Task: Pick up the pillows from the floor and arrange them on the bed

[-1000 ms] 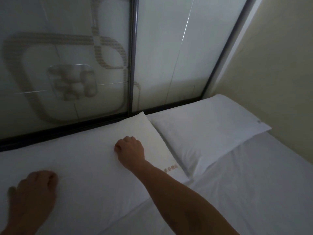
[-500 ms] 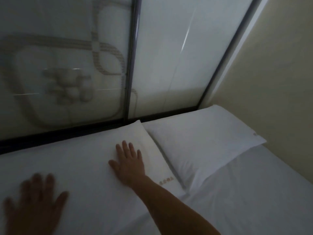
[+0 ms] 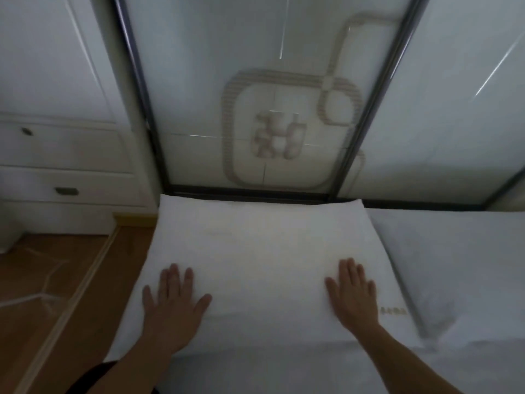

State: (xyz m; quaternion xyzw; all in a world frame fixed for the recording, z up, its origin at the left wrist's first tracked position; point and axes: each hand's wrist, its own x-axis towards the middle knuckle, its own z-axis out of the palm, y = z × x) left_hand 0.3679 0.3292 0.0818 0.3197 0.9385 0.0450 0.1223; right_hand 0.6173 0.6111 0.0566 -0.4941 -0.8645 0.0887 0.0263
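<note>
A white pillow [image 3: 264, 260] lies flat at the head of the bed [image 3: 284, 371], against the frosted glass panel. Small gold lettering marks its near right corner. My left hand [image 3: 173, 305] rests palm down on the pillow's near left part, fingers spread. My right hand [image 3: 355, 294] lies flat on its near right part, fingers also spread. A second white pillow [image 3: 460, 268] sits right beside the first, touching its right edge and running out of frame.
A frosted glass partition [image 3: 284, 109] with dark metal frames stands behind the bed. A white cabinet with drawers [image 3: 65, 155] stands at the left. Wooden floor [image 3: 56, 294] with a raised strip runs along the bed's left side.
The view has swung left, so the cabinet and floor now show. Both hands went from fists to flat, spread palms and now rest on the near part of the left pillow.
</note>
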